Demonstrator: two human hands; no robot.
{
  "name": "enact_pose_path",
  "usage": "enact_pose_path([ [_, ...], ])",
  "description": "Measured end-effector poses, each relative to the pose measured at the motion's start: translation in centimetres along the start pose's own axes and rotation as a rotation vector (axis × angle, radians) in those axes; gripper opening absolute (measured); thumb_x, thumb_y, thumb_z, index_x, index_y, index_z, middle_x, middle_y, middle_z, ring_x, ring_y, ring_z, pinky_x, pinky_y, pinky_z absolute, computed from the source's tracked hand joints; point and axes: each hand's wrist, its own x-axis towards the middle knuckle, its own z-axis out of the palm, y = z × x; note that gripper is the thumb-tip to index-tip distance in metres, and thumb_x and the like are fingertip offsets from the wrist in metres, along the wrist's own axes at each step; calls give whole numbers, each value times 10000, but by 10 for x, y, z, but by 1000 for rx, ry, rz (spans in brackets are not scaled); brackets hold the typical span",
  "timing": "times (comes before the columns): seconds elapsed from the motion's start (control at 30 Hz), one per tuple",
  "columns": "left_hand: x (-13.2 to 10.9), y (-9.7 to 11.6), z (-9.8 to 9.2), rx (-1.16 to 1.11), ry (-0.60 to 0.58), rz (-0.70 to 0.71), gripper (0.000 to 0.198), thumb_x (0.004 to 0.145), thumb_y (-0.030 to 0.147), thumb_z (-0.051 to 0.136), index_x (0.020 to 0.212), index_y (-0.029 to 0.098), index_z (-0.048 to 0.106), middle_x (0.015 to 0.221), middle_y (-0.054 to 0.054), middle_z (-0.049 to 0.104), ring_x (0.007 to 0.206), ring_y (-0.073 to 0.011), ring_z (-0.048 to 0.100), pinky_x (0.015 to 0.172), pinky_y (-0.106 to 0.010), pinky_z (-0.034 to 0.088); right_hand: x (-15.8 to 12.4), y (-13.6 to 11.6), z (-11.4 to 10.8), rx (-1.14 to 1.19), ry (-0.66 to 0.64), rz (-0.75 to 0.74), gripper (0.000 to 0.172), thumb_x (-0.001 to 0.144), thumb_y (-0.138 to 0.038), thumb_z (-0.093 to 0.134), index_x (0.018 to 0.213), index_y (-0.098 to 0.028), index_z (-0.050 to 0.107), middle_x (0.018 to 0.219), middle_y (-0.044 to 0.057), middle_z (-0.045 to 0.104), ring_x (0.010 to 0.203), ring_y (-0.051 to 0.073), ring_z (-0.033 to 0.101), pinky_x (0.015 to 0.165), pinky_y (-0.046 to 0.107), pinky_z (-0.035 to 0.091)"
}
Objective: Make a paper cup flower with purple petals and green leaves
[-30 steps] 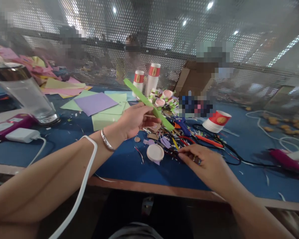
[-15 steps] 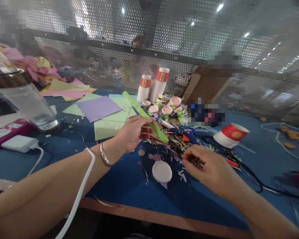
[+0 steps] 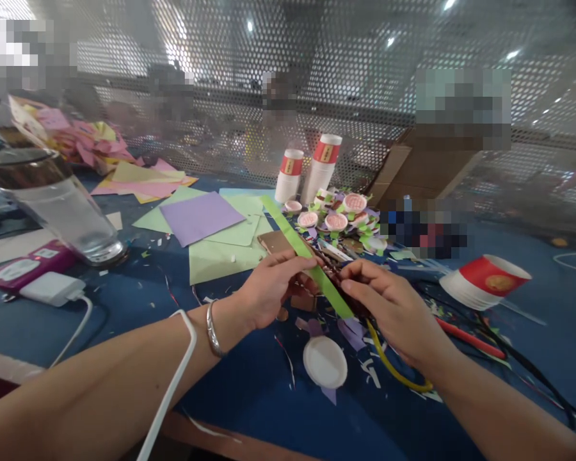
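Note:
My left hand (image 3: 281,285) pinches a long, light green paper strip (image 3: 288,234) between thumb and fingers. The strip slants from upper left to lower right, above a heap of paper scraps. Close to its lower end is my right hand (image 3: 388,304), fingers bent and closed near something dark. Below this hand a thin yellow loop (image 3: 396,378) shows; I cannot tell whether the fingers hold it. A round white lid-like disc (image 3: 325,362) lies in front of the hands, with purple paper (image 3: 330,396) sticking out beneath. Behind are several small round pieces (image 3: 336,221) with green bits.
Stacked paper cups (image 3: 288,182) stand at the back. One red and white cup (image 3: 484,282) tilts at the right, near a black cable (image 3: 532,368). Purple paper (image 3: 201,218) and green sheets (image 3: 221,259) lie left. A glass (image 3: 84,218) and purple power strip (image 3: 29,266) are farther left.
My right hand has come up to the lower part of the green strip, beside my left hand. The yellow loop now shows beneath it. The view has shifted slightly.

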Motion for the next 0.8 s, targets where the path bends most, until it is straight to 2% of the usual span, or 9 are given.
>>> enact_pose_path([
  [0.13,2,-5,0,26,-70,9,86,845,216,723,817,140,754,661,-23,670,563,-105,614,536,-211,474,1,4,8,195,-44,122,335,873,-525,741,910,-223,602,696,-41,583,572,111,502,513,226,404],
  [0.23,2,-10,1,53,-115,-1,102,825,252,747,839,151,741,742,-45,707,633,-141,665,575,-243,522,0,5,12,316,-2,181,422,857,-619,743,870,-222,601,625,-65,500,504,82,400,435,196,296],
  [0.3,1,-10,2,66,-113,10,99,837,250,736,851,152,739,734,-43,701,610,-132,658,535,-219,495,-1,6,13,382,39,175,452,816,-630,785,836,-216,604,627,-65,479,515,75,383,427,185,262],
  [0.4,-1,-5,2,51,-61,13,96,885,235,697,862,152,738,671,-27,670,551,-111,632,461,-184,428,-3,8,10,431,38,191,485,770,-634,828,812,-214,589,612,-67,466,504,68,346,422,183,227],
  [0.57,-2,9,-1,-20,75,9,102,970,219,621,953,171,708,750,-7,684,489,-88,631,387,-177,338,-7,11,1,457,-22,263,540,770,-660,817,747,-202,530,565,-74,445,444,32,246,418,190,162],
  [0.7,0,13,-4,-108,89,-7,101,1009,243,568,1007,189,653,806,-46,736,578,-134,699,475,-198,462,-10,11,-5,475,-41,302,543,763,-651,828,730,-189,544,568,-72,437,435,18,226,411,183,138],
  [0.8,3,13,-5,-169,117,-21,91,1014,254,568,1006,183,624,829,-79,759,594,-141,705,514,-205,488,-11,10,-6,485,-56,331,538,750,-654,836,737,-177,587,560,-71,430,433,14,223,404,177,120],
])
